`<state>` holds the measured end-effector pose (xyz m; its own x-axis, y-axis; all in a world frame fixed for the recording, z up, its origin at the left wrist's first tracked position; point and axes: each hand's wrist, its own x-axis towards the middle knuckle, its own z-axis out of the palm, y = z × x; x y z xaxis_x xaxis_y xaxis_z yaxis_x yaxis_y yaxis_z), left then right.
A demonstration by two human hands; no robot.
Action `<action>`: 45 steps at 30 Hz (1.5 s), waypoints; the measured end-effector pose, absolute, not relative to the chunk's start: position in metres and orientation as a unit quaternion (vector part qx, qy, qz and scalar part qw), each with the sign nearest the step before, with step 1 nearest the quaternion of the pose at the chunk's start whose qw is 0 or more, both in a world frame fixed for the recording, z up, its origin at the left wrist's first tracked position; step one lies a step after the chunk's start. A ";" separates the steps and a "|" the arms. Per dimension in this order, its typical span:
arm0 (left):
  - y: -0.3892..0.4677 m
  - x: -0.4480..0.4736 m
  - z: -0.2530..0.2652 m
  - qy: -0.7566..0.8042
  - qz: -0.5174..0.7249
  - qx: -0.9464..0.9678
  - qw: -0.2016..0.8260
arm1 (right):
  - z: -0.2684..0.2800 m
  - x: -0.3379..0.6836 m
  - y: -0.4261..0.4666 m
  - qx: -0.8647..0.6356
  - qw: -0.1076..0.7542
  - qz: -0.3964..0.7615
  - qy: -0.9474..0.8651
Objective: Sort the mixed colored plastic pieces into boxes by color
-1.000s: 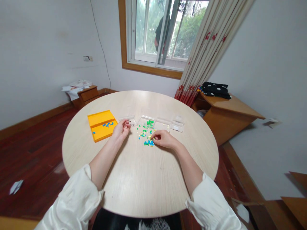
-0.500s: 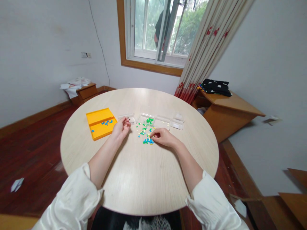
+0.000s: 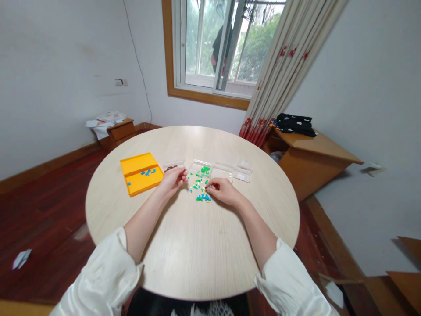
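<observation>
My left hand (image 3: 173, 179) is held above the table with its fingers curled together, just in front of a clear plastic box (image 3: 177, 162) with small dark brown pieces (image 3: 170, 168) in it. What its fingers hold, if anything, is too small to tell. Thumb and forefinger of my right hand (image 3: 223, 190) are pinched at the right side of the scattered small blocks (image 3: 197, 186), which are green, blue and yellow. Any piece in that pinch cannot be made out. A denser pile of blue and green blocks (image 3: 203, 198) lies nearest me.
A yellow open case (image 3: 141, 186) with several blue pieces (image 3: 148, 172) stands left. Behind the blocks are a clear box (image 3: 197, 164) with green blocks (image 3: 205, 170), another clear box (image 3: 223, 169), and a smaller clear box (image 3: 242, 175) on the right. All rest on a round table (image 3: 194, 245).
My left hand has moved right, away from the dark pieces, toward the scattered blocks, and its fingers have closed more. My right hand stays pinched at nearly the same spot. The view has tilted slightly.
</observation>
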<state>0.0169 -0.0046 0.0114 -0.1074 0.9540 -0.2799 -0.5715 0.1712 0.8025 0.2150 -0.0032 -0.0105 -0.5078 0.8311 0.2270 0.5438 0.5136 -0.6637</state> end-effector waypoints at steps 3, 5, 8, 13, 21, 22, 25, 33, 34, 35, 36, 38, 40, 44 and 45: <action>-0.009 0.022 0.006 0.439 0.544 0.324 0.638 | -0.014 0.213 -0.001 -0.413 0.309 0.252 -0.819; -0.010 0.024 0.003 0.444 0.503 0.370 0.642 | -0.014 0.211 -0.002 -0.413 0.329 0.241 -0.815; -0.012 0.027 -0.001 0.444 0.451 0.413 0.655 | -0.010 0.207 -0.005 -0.404 0.349 0.228 -0.815; -0.013 0.026 -0.005 0.400 0.404 0.474 0.673 | -0.006 0.203 -0.010 -0.392 0.363 0.208 -0.819; -0.011 0.025 -0.011 0.379 0.398 0.508 0.663 | -0.006 0.200 -0.013 -0.381 0.361 0.208 -0.825; -0.011 0.025 -0.011 0.377 0.398 0.510 0.663 | -0.006 0.199 -0.013 -0.380 0.362 0.212 -0.825; -0.011 0.024 -0.012 0.373 0.397 0.516 0.661 | -0.005 0.199 -0.014 -0.375 0.361 0.219 -0.825; -0.013 0.026 -0.009 0.376 0.419 0.495 0.661 | -0.005 0.196 -0.015 -0.391 0.394 0.243 -0.796; -0.013 0.026 -0.008 0.377 0.422 0.490 0.663 | -0.004 0.195 -0.015 -0.394 0.399 0.243 -0.791; -0.014 0.026 -0.006 0.377 0.424 0.486 0.664 | -0.004 0.195 -0.016 -0.396 0.405 0.242 -0.788; -0.014 0.027 -0.005 0.378 0.427 0.483 0.664 | -0.004 0.195 -0.016 -0.397 0.412 0.240 -0.784; -0.014 0.027 -0.004 0.379 0.433 0.482 0.660 | -0.004 0.196 -0.015 -0.395 0.428 0.238 -0.777; -0.014 0.027 -0.003 0.383 0.443 0.481 0.653 | -0.004 0.196 -0.014 -0.397 0.440 0.250 -0.766; -0.013 0.027 -0.003 0.393 0.457 0.471 0.644 | -0.008 0.196 -0.010 -0.414 0.440 0.321 -0.729; -0.013 0.027 -0.003 0.395 0.457 0.471 0.643 | -0.009 0.195 -0.010 -0.416 0.438 0.338 -0.722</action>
<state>0.0272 -0.0128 -0.0030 0.2703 0.9597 -0.0771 -0.2154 0.1383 0.9667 0.1955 -0.0095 -0.0093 -0.2703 0.8966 0.3508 0.3045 0.4253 -0.8523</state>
